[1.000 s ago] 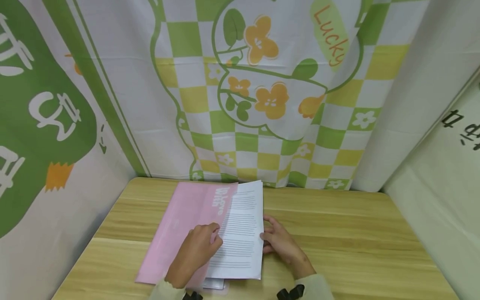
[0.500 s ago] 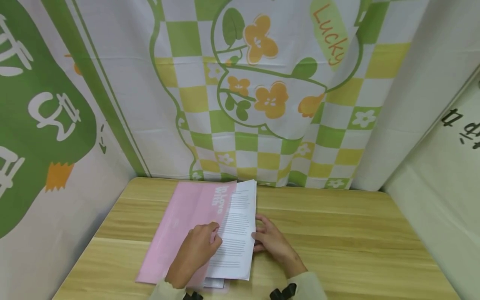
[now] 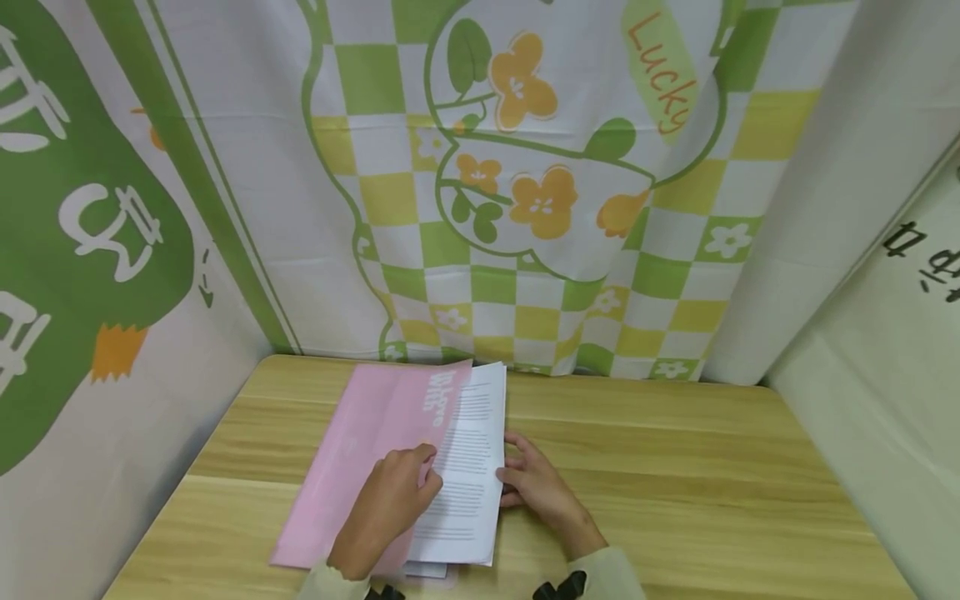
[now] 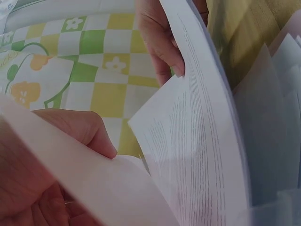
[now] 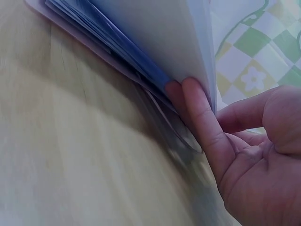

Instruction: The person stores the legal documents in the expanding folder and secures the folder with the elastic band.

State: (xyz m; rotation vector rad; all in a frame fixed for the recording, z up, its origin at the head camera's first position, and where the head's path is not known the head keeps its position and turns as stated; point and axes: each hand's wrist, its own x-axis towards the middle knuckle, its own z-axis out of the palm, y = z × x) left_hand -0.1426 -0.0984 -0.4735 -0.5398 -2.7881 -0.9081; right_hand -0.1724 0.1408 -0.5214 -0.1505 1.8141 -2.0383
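Note:
A pink folder (image 3: 341, 450) with white lettering lies on the table, its cover partly lifted. My left hand (image 3: 390, 496) pinches the cover's free edge between thumb and fingers; the left wrist view shows this cover (image 4: 113, 188) slanting across the palm. Beneath it a thin stack of printed paper sheets (image 3: 472, 458) sticks out to the right. My right hand (image 3: 543, 492) grips the stack's right edge, thumb on the printed face and fingers behind. In the right wrist view, the fingers press the back of the sheets (image 5: 155, 33), which stand raised above the folder's other leaves (image 5: 89, 23).
A wooden table (image 3: 675, 483) lies under everything. Behind it hangs a checked green and yellow curtain (image 3: 555, 325). White printed cloths flank the left and right sides. Translucent folder leaves (image 4: 268, 122) appear at the right in the left wrist view.
My right hand has moved left, bringing the paper stack further under the pink cover. The left hand has stayed almost still on the cover's edge.

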